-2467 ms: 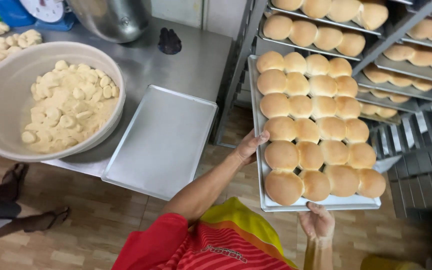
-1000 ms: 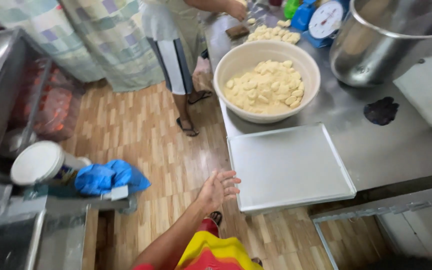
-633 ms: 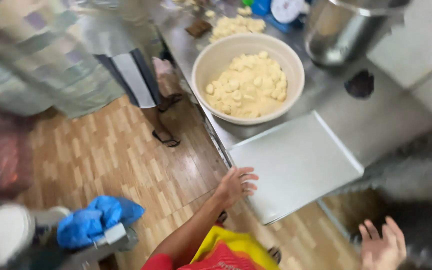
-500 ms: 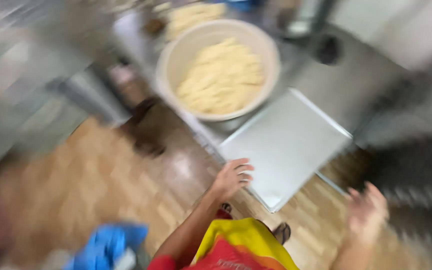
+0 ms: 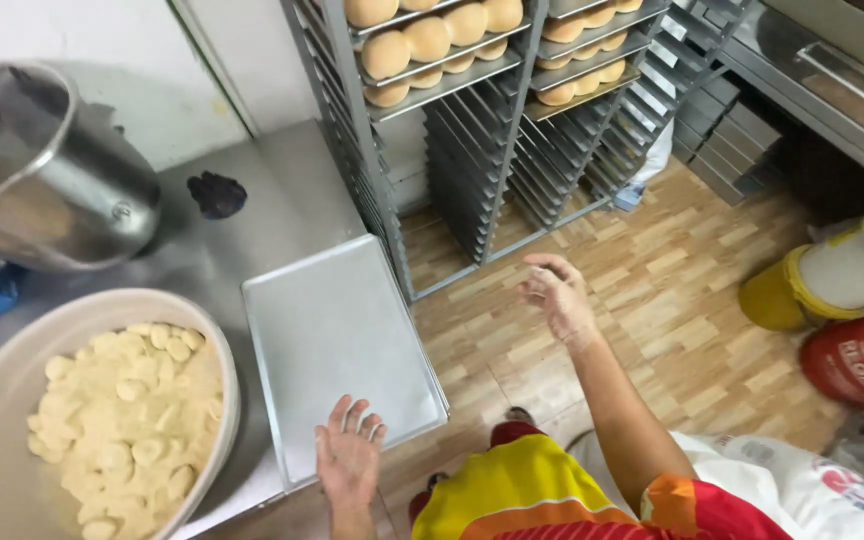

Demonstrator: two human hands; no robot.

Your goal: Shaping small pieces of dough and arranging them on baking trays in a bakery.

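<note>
**Empty baking tray on steel table, hands open beside it**

Tray (image 5: 337,340): bare metal sheet, shallow raised rim, lying flat at the table's (image 5: 282,190) right edge, its near right corner overhanging slightly. Probably light, stiff and thin; the smooth surface may be slippery, so the rim along the long sides looks the best place to grip.

Left hand (image 5: 349,458): open, fingers spread, holding nothing, at the tray's near edge; contact cannot be told.

Right hand (image 5: 557,298): open and loose, empty, raised over the wood floor (image 5: 692,300), right of the tray and apart from it.

Bowl (image 5: 12,420): large, pale, full of dough pieces (image 5: 127,420), left of the tray.

Steel pot (image 5: 37,165): far left.

Rack (image 5: 492,90): far, behind the tray, upper shelves carrying baked buns (image 5: 427,38).
</note>
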